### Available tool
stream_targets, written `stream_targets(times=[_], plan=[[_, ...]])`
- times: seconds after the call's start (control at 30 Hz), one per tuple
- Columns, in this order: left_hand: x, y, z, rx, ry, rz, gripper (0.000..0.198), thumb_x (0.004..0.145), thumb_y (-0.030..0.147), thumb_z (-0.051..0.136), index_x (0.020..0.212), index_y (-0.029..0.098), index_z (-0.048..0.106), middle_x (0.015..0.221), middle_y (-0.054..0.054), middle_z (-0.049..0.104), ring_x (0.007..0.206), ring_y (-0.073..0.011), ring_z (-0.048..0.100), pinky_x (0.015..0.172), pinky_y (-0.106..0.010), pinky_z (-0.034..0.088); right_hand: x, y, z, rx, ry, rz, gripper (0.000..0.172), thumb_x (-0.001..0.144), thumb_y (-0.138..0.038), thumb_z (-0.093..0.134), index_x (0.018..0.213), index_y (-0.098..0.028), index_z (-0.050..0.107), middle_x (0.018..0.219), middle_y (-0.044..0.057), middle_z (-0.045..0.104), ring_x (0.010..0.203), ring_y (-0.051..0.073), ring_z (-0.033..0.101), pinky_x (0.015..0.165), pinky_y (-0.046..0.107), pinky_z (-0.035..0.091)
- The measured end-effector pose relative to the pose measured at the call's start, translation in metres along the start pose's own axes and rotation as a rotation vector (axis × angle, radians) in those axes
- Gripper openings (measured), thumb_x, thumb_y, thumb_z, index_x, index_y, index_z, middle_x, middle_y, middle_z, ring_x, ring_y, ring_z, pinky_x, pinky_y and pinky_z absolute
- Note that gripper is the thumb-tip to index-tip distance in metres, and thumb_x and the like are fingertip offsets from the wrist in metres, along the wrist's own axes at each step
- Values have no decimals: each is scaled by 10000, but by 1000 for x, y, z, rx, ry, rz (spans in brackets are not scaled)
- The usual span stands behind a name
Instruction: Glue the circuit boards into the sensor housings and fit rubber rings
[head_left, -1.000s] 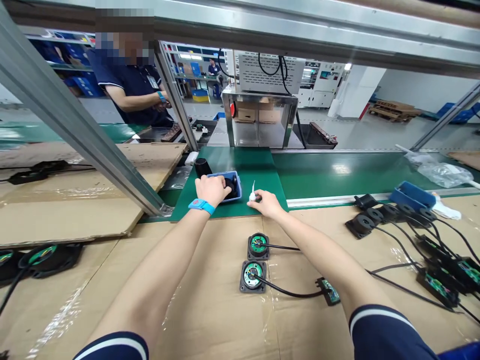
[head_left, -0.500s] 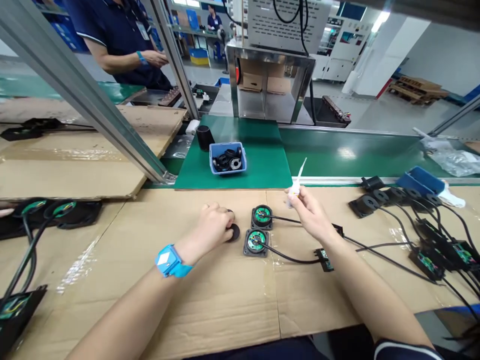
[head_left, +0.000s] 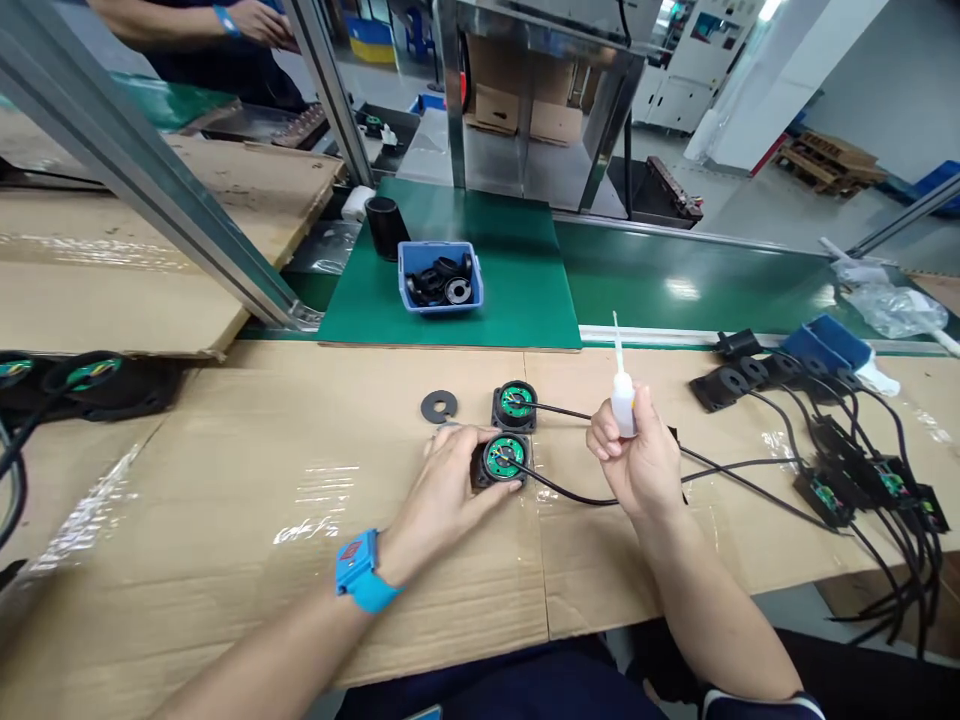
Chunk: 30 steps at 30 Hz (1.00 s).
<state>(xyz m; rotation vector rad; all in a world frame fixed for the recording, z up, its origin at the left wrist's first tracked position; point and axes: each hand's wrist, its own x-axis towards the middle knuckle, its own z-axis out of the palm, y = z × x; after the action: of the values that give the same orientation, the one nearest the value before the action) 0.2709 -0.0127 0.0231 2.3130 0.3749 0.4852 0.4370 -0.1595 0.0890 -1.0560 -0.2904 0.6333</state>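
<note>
My left hand (head_left: 450, 480), with a blue wristband (head_left: 366, 572), has its thumb and fingers around the nearer black square housing with a green round board (head_left: 504, 457). The second such housing (head_left: 516, 402) sits just behind it. Black cables run from both to the right. My right hand (head_left: 634, 450) is closed on a small white bottle (head_left: 622, 400), its thin nozzle pointing up. A flat black ring (head_left: 439, 406) lies on the cardboard behind my left hand.
A blue bin of black rings (head_left: 441, 308) and a black cup (head_left: 387, 228) stand on the green mat (head_left: 517, 325). Cabled black parts (head_left: 847, 480) lie at right near a blue box (head_left: 826, 345). A metal post (head_left: 150, 170) slants at left. Another person's hand (head_left: 259, 22) shows beyond.
My left hand has left the black rings and moved right onto the nearer housing. My right hand now holds the bottle upright, turned palm inward. The view has tilted down.
</note>
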Motion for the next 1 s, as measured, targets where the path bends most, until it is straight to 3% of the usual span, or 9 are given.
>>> stream_targets(times=[0.13, 0.33, 0.47, 0.63, 0.8, 1.0], plan=[[-3, 1, -3, -25, 70, 108, 432, 854, 292, 733, 1218, 211, 515, 1246, -106, 651, 1317, -321, 547, 1088, -546, 474, 2, 4, -7, 30, 59, -5, 359, 813, -519, 791, 853, -242, 567, 554, -89, 442, 448, 57, 304, 444, 181, 285], [-18, 10, -14, 76, 246, 308, 490, 838, 151, 731, 1274, 159, 507, 1114, -115, 619, 1108, -263, 647, 968, -437, 585, 1, 4, -9, -31, 120, -42, 354, 739, -507, 843, 812, -235, 628, 523, -109, 330, 432, 51, 207, 417, 205, 235], [-23, 16, -20, 193, 300, 371, 497, 809, 101, 761, 1256, 143, 547, 1113, -127, 622, 1098, -277, 650, 931, -439, 605, -5, 8, -6, -148, 110, -172, 373, 800, -580, 762, 743, -248, 602, 506, -93, 319, 429, 78, 257, 412, 233, 241], [-26, 24, -26, 206, 294, 393, 443, 804, 97, 777, 1206, 94, 591, 1094, -133, 638, 1085, -268, 660, 940, -409, 599, -19, 14, -2, -302, 97, -430, 368, 852, -601, 702, 766, -262, 587, 566, -57, 437, 435, 106, 346, 436, 288, 291], [-27, 29, -28, 232, 286, 412, 426, 776, 48, 791, 1168, 81, 626, 1100, -132, 646, 1115, -277, 649, 961, -396, 584, -30, 18, -6, -425, -19, -609, 312, 876, -551, 690, 842, -246, 632, 625, -22, 521, 460, 121, 421, 424, 298, 335], [-25, 35, -29, 200, 252, 392, 403, 785, 57, 791, 1155, 65, 632, 1080, -124, 653, 1071, -249, 657, 965, -383, 578, -32, 22, -10, -543, -177, -717, 212, 915, -440, 666, 958, -232, 657, 632, -19, 531, 483, 134, 468, 416, 292, 369]])
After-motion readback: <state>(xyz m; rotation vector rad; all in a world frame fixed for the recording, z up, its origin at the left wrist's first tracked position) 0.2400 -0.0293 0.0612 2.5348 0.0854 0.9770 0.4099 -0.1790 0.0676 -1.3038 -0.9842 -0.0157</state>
